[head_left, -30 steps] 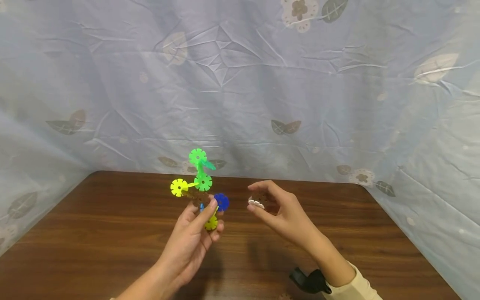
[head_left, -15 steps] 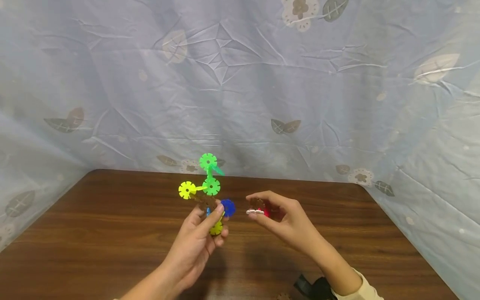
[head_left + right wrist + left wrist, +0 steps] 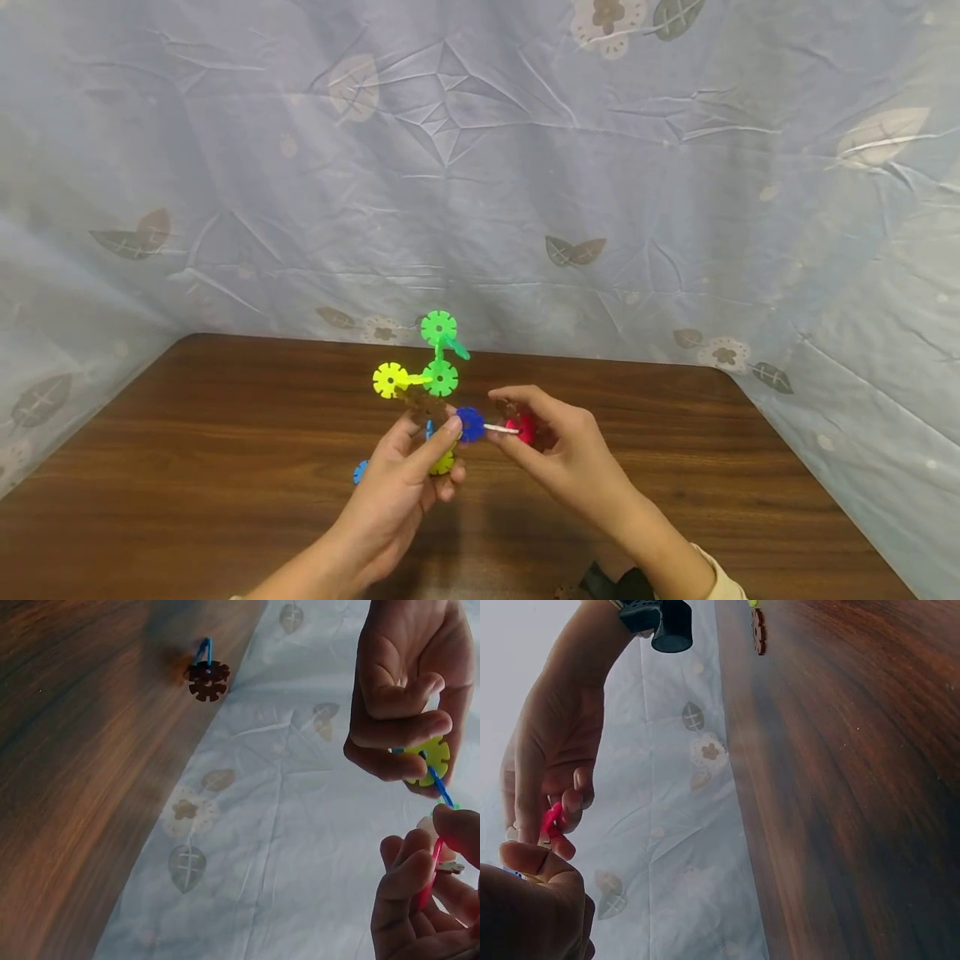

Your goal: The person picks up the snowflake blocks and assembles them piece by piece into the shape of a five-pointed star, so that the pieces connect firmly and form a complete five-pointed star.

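My left hand grips a built figure of notched interlocking discs, its thumb beside a dark blue disc. Light green discs and a yellow disc stand up above brown ones; a yellow-green disc shows below the fingers in the right wrist view. Between thumb and fingers, my right hand pinches a small joined group: a white disc seen edge-on, a red disc and a brown one. The white disc's edge meets the dark blue disc's rim. Fingers hide part of both groups.
A light blue disc shows on the table just left of my left hand. Near my right wrist lie a black strap and a brown disc. A patterned curtain hangs behind the table.
My left hand has moved right with its figure, and the right hand has turned its group so the white disc lies edge-on. The gap between the two groups has closed.
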`<act>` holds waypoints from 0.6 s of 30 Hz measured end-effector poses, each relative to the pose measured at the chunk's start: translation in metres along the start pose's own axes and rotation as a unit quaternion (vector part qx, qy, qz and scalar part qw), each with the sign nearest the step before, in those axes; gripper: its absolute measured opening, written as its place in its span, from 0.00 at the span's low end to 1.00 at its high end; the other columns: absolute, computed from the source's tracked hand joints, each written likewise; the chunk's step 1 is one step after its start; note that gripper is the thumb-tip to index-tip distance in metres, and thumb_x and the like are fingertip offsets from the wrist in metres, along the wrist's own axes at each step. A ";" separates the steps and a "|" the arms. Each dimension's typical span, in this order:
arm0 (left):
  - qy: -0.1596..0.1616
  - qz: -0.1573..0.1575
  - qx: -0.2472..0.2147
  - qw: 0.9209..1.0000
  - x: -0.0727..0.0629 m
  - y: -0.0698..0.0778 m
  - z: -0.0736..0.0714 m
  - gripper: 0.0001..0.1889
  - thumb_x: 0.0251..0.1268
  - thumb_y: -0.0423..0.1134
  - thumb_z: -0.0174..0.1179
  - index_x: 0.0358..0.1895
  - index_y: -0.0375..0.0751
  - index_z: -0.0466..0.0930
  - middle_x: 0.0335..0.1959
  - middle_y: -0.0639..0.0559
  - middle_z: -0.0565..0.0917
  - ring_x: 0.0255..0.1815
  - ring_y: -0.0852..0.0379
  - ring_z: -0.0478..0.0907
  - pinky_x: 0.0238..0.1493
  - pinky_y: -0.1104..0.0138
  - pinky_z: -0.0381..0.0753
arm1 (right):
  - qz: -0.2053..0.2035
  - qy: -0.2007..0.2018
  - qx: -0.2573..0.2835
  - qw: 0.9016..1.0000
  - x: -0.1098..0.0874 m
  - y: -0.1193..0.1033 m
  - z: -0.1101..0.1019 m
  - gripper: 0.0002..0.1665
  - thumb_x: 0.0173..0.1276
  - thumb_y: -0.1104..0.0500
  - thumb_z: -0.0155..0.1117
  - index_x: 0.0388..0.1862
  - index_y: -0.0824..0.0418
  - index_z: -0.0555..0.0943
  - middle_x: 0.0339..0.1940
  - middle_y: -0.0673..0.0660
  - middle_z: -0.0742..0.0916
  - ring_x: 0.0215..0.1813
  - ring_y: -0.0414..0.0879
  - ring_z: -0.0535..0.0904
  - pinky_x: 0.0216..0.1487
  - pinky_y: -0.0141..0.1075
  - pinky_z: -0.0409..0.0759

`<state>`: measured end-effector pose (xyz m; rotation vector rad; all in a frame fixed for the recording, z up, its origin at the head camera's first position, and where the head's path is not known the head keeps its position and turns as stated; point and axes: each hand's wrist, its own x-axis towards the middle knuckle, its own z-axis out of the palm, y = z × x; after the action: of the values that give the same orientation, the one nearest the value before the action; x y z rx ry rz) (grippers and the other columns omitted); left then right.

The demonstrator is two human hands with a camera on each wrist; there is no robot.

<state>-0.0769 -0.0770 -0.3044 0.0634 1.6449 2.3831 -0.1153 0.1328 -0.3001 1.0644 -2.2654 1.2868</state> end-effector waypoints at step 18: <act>0.035 0.028 0.005 0.999 0.000 -0.002 0.002 0.15 0.77 0.48 0.62 0.56 0.46 0.73 0.41 0.56 0.76 0.30 0.64 0.76 0.33 0.75 0.76 | 0.040 -0.078 0.097 0.991 0.000 -0.007 -0.010 0.24 0.76 0.66 0.65 0.69 0.66 0.77 0.43 0.61 0.88 0.36 0.38 0.86 0.37 0.40 0.91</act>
<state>-0.0766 -0.0743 -0.3058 0.0287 1.7062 2.4444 -0.1108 0.1383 -0.2903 1.1896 -2.3550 1.5322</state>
